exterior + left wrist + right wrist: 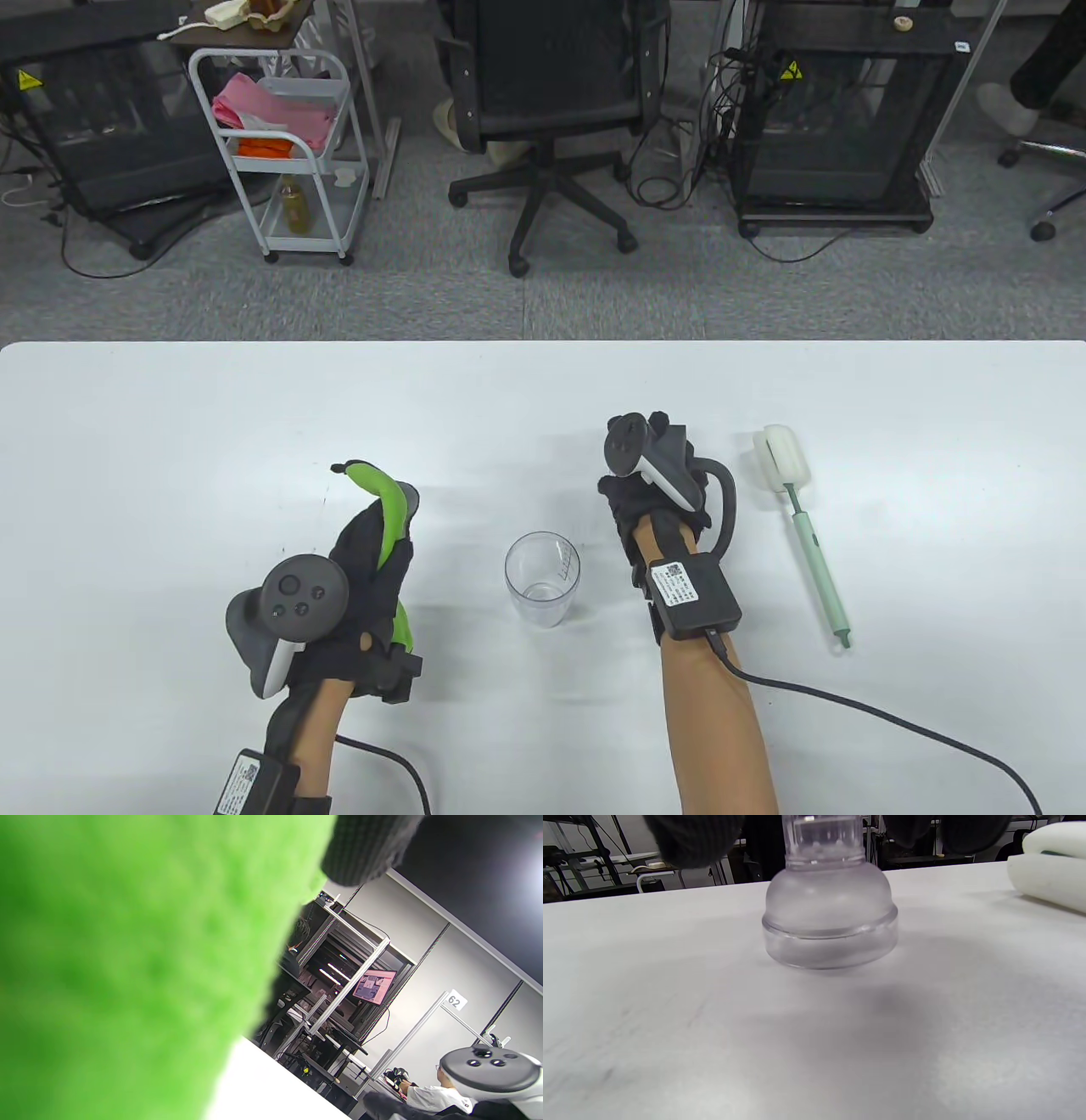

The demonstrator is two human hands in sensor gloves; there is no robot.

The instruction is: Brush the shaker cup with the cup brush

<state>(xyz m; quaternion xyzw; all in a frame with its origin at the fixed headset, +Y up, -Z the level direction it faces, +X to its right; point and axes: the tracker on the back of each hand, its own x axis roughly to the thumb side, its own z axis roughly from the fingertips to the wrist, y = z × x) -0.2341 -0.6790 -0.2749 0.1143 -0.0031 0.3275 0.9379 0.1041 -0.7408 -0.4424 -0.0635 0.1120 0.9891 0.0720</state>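
The white table (170, 424) fills the lower half of the table view. At lower left the left hand (365, 577), in a black glove with a green strip, lies with its fingers stretched toward the upper part of the frame, holding nothing. Right of centre the right hand (645, 501) reaches up the frame; in the right wrist view its dark fingertips (695, 836) sit above and to both sides of a clear domed lid (829, 921) whose rim is on or just above the table (670, 1027), but whether they grip it cannot be told. The clear shaker cup (543, 581) stands upright and open between the two forearms, low in the middle of the frame. The cup brush (802, 526) lies flat at centre right, beside the right hand and apart from it, white sponge head toward the top, pale green handle toward the bottom
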